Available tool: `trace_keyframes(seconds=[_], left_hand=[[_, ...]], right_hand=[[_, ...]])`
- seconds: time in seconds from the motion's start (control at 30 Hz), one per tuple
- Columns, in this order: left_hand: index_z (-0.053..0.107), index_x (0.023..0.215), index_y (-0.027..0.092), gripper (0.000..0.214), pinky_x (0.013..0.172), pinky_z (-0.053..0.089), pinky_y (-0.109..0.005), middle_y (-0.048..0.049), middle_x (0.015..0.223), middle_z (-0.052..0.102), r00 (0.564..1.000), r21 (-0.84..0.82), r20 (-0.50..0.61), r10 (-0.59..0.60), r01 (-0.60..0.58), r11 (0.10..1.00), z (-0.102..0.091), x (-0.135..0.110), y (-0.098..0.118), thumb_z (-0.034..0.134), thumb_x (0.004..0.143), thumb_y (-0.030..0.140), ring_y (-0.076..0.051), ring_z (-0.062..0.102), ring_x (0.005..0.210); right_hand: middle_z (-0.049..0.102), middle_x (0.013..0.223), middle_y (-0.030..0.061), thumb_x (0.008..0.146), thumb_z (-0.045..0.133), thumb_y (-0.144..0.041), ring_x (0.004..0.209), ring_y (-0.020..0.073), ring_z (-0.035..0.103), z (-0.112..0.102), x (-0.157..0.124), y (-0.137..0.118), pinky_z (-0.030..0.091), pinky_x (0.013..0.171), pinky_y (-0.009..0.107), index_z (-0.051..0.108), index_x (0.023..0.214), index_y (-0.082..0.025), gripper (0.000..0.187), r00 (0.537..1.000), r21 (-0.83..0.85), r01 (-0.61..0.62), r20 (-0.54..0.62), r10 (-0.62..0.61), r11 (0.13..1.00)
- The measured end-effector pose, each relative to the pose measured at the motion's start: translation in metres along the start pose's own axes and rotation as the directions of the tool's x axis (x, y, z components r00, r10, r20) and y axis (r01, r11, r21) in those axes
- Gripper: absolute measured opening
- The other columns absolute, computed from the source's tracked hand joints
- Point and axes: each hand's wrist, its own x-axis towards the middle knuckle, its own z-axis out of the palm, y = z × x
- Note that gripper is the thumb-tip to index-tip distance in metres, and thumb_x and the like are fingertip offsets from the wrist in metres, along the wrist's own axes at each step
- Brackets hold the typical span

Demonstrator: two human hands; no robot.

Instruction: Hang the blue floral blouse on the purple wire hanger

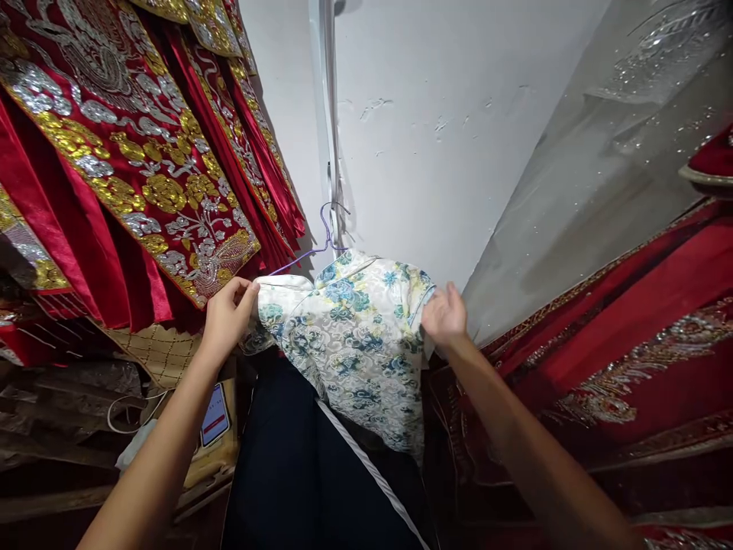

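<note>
A short-sleeved white blouse (349, 336) with blue, green and yellow floral patterns hangs in front of me, its collar at the top. My left hand (227, 309) pinches the blouse's left shoulder edge between thumb and fingers. At the opposite sleeve is my right hand (445, 315), slightly blurred, its fingers apart and touching or just beside the light blue sleeve trim. A thin purple wire hanger (328, 238) shows above the collar. Its left arm runs down toward the blouse's shoulder, and the rest is hidden by cloth.
Red garments (166, 164) with gold and silver embroidery hang at left. A pale sheer sequined fabric (564, 176) and red beaded garments (641, 328) crowd the right. Behind is a white wall (424, 107) with a vertical metal post (324, 92). A lit phone (215, 416) lies lower left.
</note>
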Motion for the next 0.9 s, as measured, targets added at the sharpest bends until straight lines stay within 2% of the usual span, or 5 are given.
trace_keyframes(seconds=[0.47,0.6,0.67,0.8,0.9], left_hand=[[0.057,0.071,0.018,0.036,0.054,0.028,-0.026,0.0026,0.058,0.046,0.997,0.118,-0.04,0.072,-0.066,0.991,-0.013,0.024,0.024,0.054,0.092,0.047,-0.013,0.039,0.056],[0.06,0.075,0.018,0.037,0.06,0.036,-0.027,-0.0005,0.067,0.056,0.995,-0.036,0.015,0.096,-0.095,0.995,-0.006,0.006,0.015,0.046,0.097,0.044,-0.015,0.048,0.064],[0.062,0.081,0.017,0.041,0.07,0.042,-0.028,-0.0042,0.078,0.062,0.98,-0.18,0.092,0.174,-0.156,0.971,0.002,-0.005,0.019,0.039,0.101,0.044,-0.018,0.056,0.075],[0.065,0.085,0.016,0.048,0.086,0.044,-0.035,-0.0094,0.087,0.065,0.901,-0.446,0.165,0.401,-0.295,0.845,0.021,-0.025,0.049,0.032,0.103,0.046,-0.021,0.059,0.088],[0.066,0.082,0.016,0.054,0.087,0.043,-0.038,-0.0105,0.086,0.064,0.85,-0.601,0.193,0.49,-0.293,0.744,0.028,-0.039,0.076,0.029,0.103,0.05,-0.022,0.058,0.087]], right_hand=[[0.07,0.117,0.0066,0.09,0.057,-0.059,0.108,0.0232,0.066,0.045,0.018,-0.117,0.055,0.091,0.037,0.065,0.121,-0.024,0.048,0.935,0.359,-0.055,0.346,-0.077,0.932],[0.073,0.111,0.0152,0.084,0.044,-0.081,0.089,0.0251,0.071,0.048,-0.015,-0.118,0.058,0.075,0.038,0.064,0.126,-0.015,0.081,0.276,0.195,-0.4,0.958,-0.085,0.896],[0.075,0.097,0.0151,0.085,0.049,-0.076,0.077,0.0225,0.07,0.054,-0.019,-0.1,0.057,0.069,0.036,0.065,0.123,-0.012,0.077,0.14,0.036,-0.368,0.99,0.017,0.929],[0.066,0.124,0.0151,0.089,0.064,-0.05,0.101,0.0223,0.065,0.082,-0.019,-0.051,0.053,0.089,0.039,0.056,0.137,-0.017,0.059,0.732,-0.171,-0.057,0.663,0.157,0.984],[0.048,0.148,0.0127,0.089,0.064,-0.044,0.132,0.0254,0.048,0.1,-0.02,-0.028,0.037,0.113,0.044,0.045,0.148,-0.023,0.065,0.857,-0.207,0.149,0.515,-0.021,0.967]])
